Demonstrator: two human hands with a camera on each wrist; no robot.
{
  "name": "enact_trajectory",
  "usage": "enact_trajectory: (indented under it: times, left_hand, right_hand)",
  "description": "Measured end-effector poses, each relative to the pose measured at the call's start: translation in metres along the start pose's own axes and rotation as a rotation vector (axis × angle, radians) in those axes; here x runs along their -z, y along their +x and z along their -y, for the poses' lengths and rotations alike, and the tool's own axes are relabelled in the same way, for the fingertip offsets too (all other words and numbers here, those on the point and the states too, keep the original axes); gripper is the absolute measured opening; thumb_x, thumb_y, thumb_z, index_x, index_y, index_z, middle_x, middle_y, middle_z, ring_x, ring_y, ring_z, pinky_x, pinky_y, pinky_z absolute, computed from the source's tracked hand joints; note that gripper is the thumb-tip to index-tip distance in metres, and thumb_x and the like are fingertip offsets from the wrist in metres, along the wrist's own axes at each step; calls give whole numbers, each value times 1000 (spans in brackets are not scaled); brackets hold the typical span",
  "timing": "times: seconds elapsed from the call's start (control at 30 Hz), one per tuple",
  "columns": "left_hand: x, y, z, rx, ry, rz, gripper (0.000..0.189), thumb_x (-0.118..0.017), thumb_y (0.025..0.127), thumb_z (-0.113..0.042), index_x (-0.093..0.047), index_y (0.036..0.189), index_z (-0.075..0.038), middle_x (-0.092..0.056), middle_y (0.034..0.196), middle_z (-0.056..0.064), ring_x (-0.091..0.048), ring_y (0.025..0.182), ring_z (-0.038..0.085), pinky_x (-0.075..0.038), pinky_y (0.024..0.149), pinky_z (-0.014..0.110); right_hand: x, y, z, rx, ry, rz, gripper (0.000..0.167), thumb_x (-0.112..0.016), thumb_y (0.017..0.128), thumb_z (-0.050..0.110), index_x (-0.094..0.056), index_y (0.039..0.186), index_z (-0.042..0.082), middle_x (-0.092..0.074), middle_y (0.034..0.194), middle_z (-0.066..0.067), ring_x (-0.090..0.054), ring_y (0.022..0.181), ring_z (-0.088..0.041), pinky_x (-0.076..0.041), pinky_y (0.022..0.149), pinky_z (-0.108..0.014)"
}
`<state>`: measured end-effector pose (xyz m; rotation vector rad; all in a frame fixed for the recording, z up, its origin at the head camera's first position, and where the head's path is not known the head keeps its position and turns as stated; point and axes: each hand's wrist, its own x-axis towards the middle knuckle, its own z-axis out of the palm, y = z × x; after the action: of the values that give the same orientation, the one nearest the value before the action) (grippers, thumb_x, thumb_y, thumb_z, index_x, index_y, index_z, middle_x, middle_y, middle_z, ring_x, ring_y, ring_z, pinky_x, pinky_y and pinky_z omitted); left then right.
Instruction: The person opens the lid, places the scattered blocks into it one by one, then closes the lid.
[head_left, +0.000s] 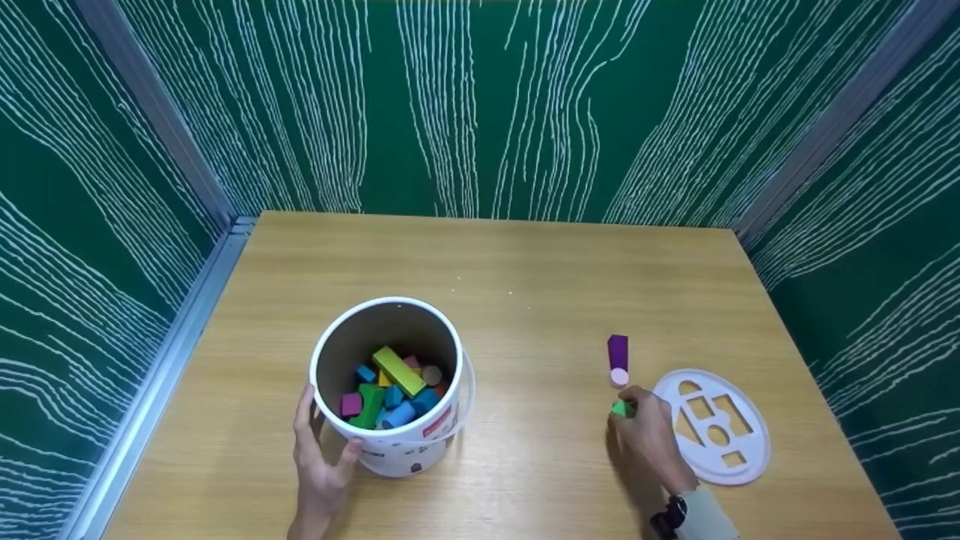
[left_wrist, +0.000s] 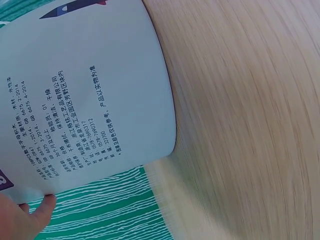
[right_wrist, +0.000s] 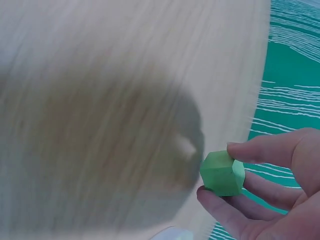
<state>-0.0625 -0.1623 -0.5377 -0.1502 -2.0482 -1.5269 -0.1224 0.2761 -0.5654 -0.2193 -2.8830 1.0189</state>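
My left hand point(head_left: 321, 469) rests against the near left side of a white bucket point(head_left: 405, 457), thumb and fingers spread along its outer wall just under the rim. In the left wrist view, fingertips touch the printed wall of the bucket point(left_wrist: 100, 100). Inside it lie several coloured blocks point(head_left: 399, 371). Over the right part of the table, my right hand point(head_left: 649, 427) pinches a small green block point(right_wrist: 223, 174) between thumb and fingers. Just beyond this hand are a purple block point(head_left: 618, 351) and a pale pink round-ended block point(head_left: 619, 377), close together.
A white oval lid point(head_left: 756, 459) with shaped cut-outs lies right beside my right hand. The bucket's handle point(head_left: 470, 390) hangs at its right side. Green, white-lined panels point(head_left: 525, 112) stand around the wooden table point(head_left: 525, 262) at the back and sides.
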Motion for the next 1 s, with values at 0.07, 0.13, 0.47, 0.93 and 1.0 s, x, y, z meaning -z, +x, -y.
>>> enact_trajectory:
  times: [0.07,0.13,0.47,0.93,1.0]
  left_hand:
    - [0,0,1,4,0,-2,90,-67,72,-1,-22,149,-8,-29,151,11,-31,134,23,-32,106,24]
    - [0,-1,1,15,0,-1,90,-67,72,-1,-22,149,-9,-29,151,10,-31,134,21,-31,105,24]
    - [0,-1,3,-5,4,1,87,-67,74,-5,-22,149,-8,-28,151,12,-31,134,23,-32,105,24]
    - [0,-1,1,32,2,14,89,-66,74,-4,-21,150,-12,-27,152,9,-30,135,25,-31,106,25]
    - [0,-1,1,23,1,9,89,-67,74,-3,-21,150,-11,-27,152,10,-30,135,26,-31,106,24]
  right_hand:
    - [1,-1,4,10,7,-1,29,-67,74,-7,-64,103,-8,-66,97,-23,-63,91,-32,-54,78,-45]
    - [3,-2,10,26,14,-9,28,-66,73,-6,-65,101,-8,-67,95,-21,-63,89,-30,-53,78,-44]
    - [14,-7,51,148,47,-23,27,-67,69,-7,-67,95,-6,-67,90,-17,-64,87,-30,-53,77,-45]
    - [28,-8,109,299,115,-40,27,-71,67,-11,-67,93,-5,-67,89,-14,-65,83,-28,-57,72,-35]
    - [29,-8,114,317,119,-39,27,-71,67,-12,-67,93,-5,-67,89,-14,-64,83,-28,-57,71,-34]
